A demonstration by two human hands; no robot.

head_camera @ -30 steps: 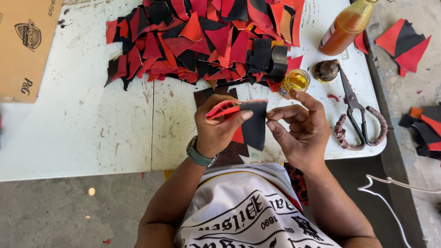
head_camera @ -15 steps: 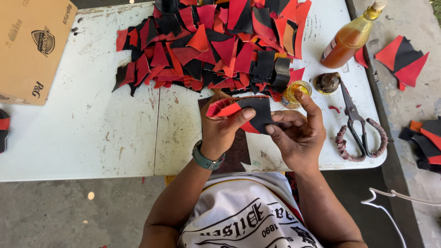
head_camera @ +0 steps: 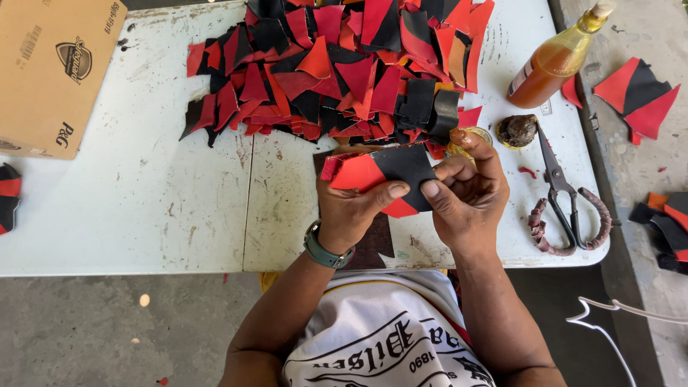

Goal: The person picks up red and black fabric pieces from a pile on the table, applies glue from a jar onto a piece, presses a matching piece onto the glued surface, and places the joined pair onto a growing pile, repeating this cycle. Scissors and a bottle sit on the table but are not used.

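Observation:
Both hands hold one red-and-black leather piece (head_camera: 383,172) just above the white table (head_camera: 143,208). My left hand (head_camera: 351,208) grips its left, red part with the thumb pressed on top. My right hand (head_camera: 466,193) pinches its right, black part between thumb and fingers. A dark brown mat (head_camera: 373,247) lies on the table under the hands. Right behind the hands spreads a big pile of red and black leather pieces (head_camera: 337,68).
A small open glue tin (head_camera: 466,136) and a dark lid (head_camera: 517,130) sit by my right hand. Scissors with wrapped handles (head_camera: 566,208) lie at the right, an amber bottle (head_camera: 555,61) behind them. A cardboard box (head_camera: 54,72) stands at the far left. More leather pieces (head_camera: 638,93) lie on the floor to the right.
The hands have unfolded and flattened the leather piece, and my right hand now pinches its black end. The view has shifted slightly toward the table.

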